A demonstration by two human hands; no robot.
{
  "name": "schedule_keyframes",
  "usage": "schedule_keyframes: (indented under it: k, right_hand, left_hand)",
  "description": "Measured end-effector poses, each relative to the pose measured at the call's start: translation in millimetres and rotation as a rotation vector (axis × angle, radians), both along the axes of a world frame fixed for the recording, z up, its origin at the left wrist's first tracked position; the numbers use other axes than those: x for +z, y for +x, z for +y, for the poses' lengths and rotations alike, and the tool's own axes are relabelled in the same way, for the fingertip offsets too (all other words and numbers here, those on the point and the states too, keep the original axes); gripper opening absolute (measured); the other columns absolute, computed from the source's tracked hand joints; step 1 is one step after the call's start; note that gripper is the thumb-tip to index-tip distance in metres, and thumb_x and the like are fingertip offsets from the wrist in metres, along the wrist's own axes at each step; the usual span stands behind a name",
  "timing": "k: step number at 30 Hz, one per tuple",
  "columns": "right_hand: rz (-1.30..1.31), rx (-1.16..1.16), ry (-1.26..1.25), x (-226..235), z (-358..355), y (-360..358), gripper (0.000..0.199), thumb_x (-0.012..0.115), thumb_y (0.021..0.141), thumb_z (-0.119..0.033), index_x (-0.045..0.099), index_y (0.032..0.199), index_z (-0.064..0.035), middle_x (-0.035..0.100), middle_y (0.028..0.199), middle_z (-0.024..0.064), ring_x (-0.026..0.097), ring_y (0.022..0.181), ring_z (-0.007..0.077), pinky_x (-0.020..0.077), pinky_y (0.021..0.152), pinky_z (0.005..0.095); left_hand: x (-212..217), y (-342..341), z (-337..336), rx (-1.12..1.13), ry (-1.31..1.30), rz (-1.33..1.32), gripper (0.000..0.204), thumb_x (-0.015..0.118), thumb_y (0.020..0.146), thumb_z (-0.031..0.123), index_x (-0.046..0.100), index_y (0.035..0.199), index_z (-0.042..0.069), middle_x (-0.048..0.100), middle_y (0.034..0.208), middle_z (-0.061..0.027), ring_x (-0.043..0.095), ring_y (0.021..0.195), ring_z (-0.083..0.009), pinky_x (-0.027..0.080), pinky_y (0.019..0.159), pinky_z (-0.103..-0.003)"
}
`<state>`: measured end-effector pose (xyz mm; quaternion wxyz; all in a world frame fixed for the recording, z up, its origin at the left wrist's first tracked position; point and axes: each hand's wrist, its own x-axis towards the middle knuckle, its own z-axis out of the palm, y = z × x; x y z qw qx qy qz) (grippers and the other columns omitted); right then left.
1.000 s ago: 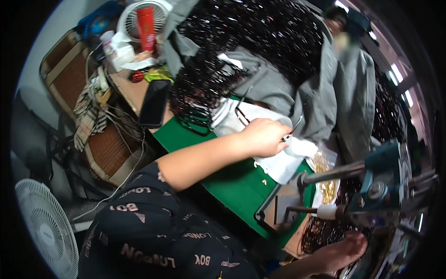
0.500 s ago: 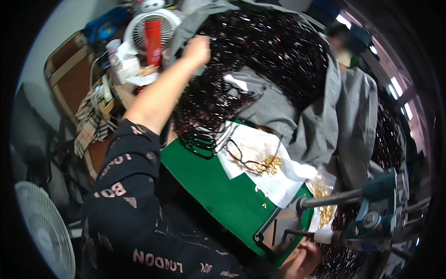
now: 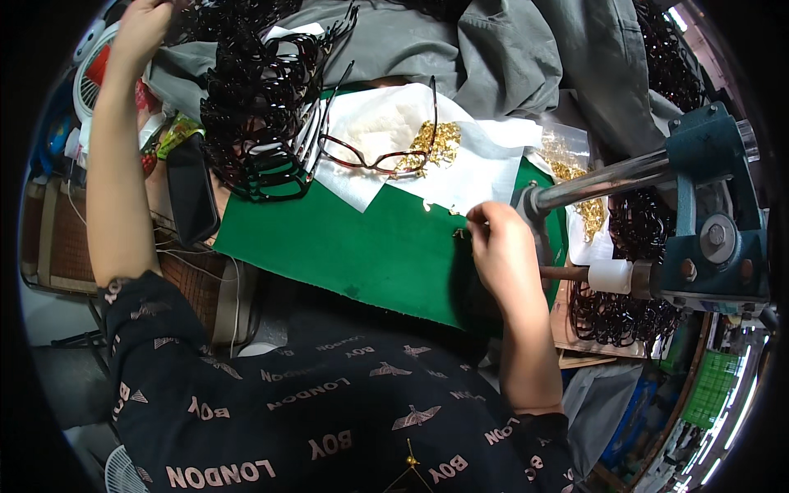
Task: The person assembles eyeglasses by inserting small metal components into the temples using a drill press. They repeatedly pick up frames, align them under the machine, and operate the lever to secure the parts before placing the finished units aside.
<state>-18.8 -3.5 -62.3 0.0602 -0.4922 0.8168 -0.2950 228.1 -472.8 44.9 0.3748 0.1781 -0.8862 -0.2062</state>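
My left hand [image 3: 146,31] is raised at the upper left, beside the dark heap of spectacle frames. Its fingers are curled and partly cut off by the picture's edge, so what they hold is hidden. Over the green mat [image 3: 353,246], my right hand [image 3: 503,246] pinches thumb and fingertips together; anything between them is too small to make out. Small gold metal pieces [image 3: 426,205] lie near those fingertips. A tortoiseshell spectacle frame [image 3: 386,168] rests on white paper [image 3: 353,193], touching a pile of gold pieces [image 3: 444,146]. Stacked black spectacle frames [image 3: 263,131] stand at the mat's left.
A teal bench machine [image 3: 711,234] with a steel column [image 3: 604,181] stands close to my right hand. Behind it lie bagged gold pieces [image 3: 590,215] and more dark frames [image 3: 616,308]. A black phone [image 3: 193,197] lies left. Grey cloth [image 3: 501,57] borders the far side.
My right hand has come up from the machine's near side onto the mat by the loose gold pieces. My left hand stays by the frame heap. The view has shifted and turned.
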Motion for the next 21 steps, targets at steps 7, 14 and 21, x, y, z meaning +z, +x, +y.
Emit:
schedule_keyframes:
  k: [7,14,21]
  right_hand:
    - [0.009,0.052,0.277,-26,-36,-19,0.026,0.073,0.069,-0.015,0.056,0.078,0.0012,0.06,0.072,0.0185,0.06,0.07,0.0334,0.0471,0.063,0.0377]
    - [0.012,0.068,0.183,-30,-38,-23,0.014,0.066,0.072,-0.009,0.058,0.074,0.0014,0.059,0.069,0.0194,0.059,0.067,0.0347,0.0475,0.063,0.0381]
    - [0.008,0.124,-0.132,-7,-12,-8,0.005,0.058,0.075,-0.001,0.055,0.078,0.002,0.057,0.077,0.0184,0.057,0.07,0.0342,0.0471,0.066,0.0365]
  left_hand:
    - [45,-5,166,0.234,0.339,-0.096,0.043,0.051,0.09,0.029,0.047,0.126,0.007,0.06,0.097,-0.0035,0.057,0.075,-0.0022,0.042,0.059,-0.012]
    - [28,-12,212,-0.214,0.622,0.078,0.05,0.049,0.086,0.012,0.036,0.132,0.0,0.057,0.081,-0.0031,0.039,0.047,0.001,0.03,0.036,-0.01]
    - [9,-53,314,-0.765,0.805,0.3,0.068,0.048,0.078,0.009,0.018,0.136,-0.008,0.052,0.111,-0.0239,0.052,0.063,-0.0075,0.04,0.044,-0.012]
